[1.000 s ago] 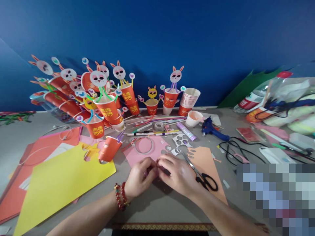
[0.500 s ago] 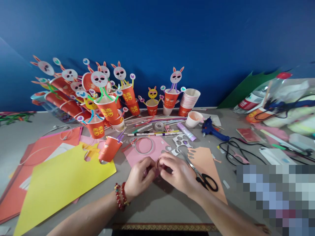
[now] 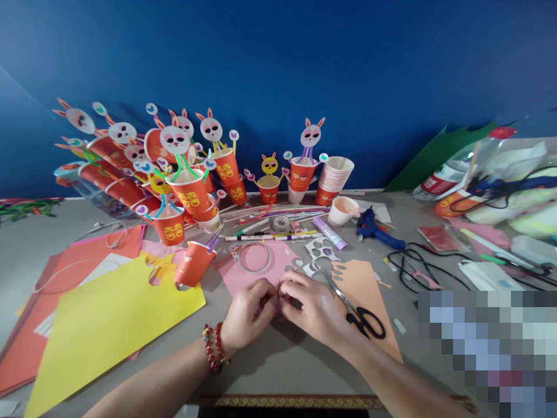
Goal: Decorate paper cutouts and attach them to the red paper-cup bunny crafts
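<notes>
My left hand (image 3: 251, 310), with a red bead bracelet (image 3: 213, 348) at its wrist, is closed, thumb and fingers pinched. Against its fingertips press those of my right hand (image 3: 310, 302), also closed. What the two hold between them is hidden by the fingers and too small to name. Under and behind them lies a sheet of pink paper (image 3: 272, 264) with a clear ring (image 3: 254, 257) on it. Black-handled scissors (image 3: 369, 322) rest on a peach paper sheet (image 3: 365, 278) just right of my right hand.
On the left, yellow paper (image 3: 117, 325) overlaps red sheets. Red paper cups (image 3: 187, 194) with rabbit faces stand behind, near a cup stack (image 3: 334, 180). A blue glue gun (image 3: 376, 229), black cable (image 3: 404, 264) and bottle (image 3: 448, 171) are to the right.
My fingertips have drawn slightly closer together, and the right fingers have shifted a little. The things on the table stay where they were.
</notes>
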`<state>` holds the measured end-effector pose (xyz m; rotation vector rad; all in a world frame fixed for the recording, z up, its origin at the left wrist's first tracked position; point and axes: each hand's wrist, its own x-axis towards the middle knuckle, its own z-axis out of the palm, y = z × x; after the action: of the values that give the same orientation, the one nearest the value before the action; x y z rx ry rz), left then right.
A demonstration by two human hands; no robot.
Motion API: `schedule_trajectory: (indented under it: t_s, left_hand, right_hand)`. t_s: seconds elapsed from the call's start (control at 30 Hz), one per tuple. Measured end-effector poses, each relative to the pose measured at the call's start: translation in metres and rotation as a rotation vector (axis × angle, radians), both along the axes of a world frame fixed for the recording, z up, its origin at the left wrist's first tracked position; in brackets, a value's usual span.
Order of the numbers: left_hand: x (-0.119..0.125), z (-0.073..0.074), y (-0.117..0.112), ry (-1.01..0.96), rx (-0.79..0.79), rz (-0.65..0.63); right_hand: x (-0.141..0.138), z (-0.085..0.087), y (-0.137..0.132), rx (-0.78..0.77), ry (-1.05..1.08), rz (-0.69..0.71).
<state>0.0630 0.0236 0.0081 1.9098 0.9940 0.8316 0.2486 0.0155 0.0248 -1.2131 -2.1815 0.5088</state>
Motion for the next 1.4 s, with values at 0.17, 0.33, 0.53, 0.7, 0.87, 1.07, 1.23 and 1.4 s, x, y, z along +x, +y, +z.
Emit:
schedule_trajectory:
  t_s: [0.17, 0.33, 0.53, 0.7, 0.87, 1.07, 1.23, 1.4]
  left_hand:
    - [-0.0011, -0.0009, -0.0014, -0.012, 0.001, 0.006]
    - [-0.0015, -0.0036, -0.0001, -0.013, 0.000, 0.027]
    - [-0.0008, -0.0033, 0.0018, -0.003, 0.007, 0.091]
    - [-0.0009, -0.0026, 0.0006, -0.011, 0.002, 0.042]
    - [-0.0002, -0.0022, 0.0004, 0.014, -0.002, 0.027]
    - [-0.0001, -0.0010, -0.0002, 0.025, -0.006, 0.017]
    - [0.0001, -0.0026, 0.0001, -0.016, -0.050, 0.048]
    - [0.0000, -0.0047, 0.0036, -0.074, -0.122, 0.144]
  right_hand:
    - [0.0001, -0.0007, 0.0014, -0.061, 0.073, 0.007]
    - [0.0010, 0.0010, 0.0016, -0.117, 0.114, 0.009]
    - [0.0021, 0.0042, 0.0006, -0.097, 0.130, -0.020]
    - [0.0011, 0.0027, 0.0008, -0.086, 0.029, -0.002]
    - [0.0000, -0.0007, -0.0007, -0.047, -0.019, -0.014]
    - [-0.0005, -0.0029, -0.0016, -0.010, -0.015, -0.023]
    - [-0.0002, -0.0008, -0.0008, -0.050, 0.058, -0.017]
    - [0.0070, 0.0012, 0.0037, -0.023, 0.172, -0.067]
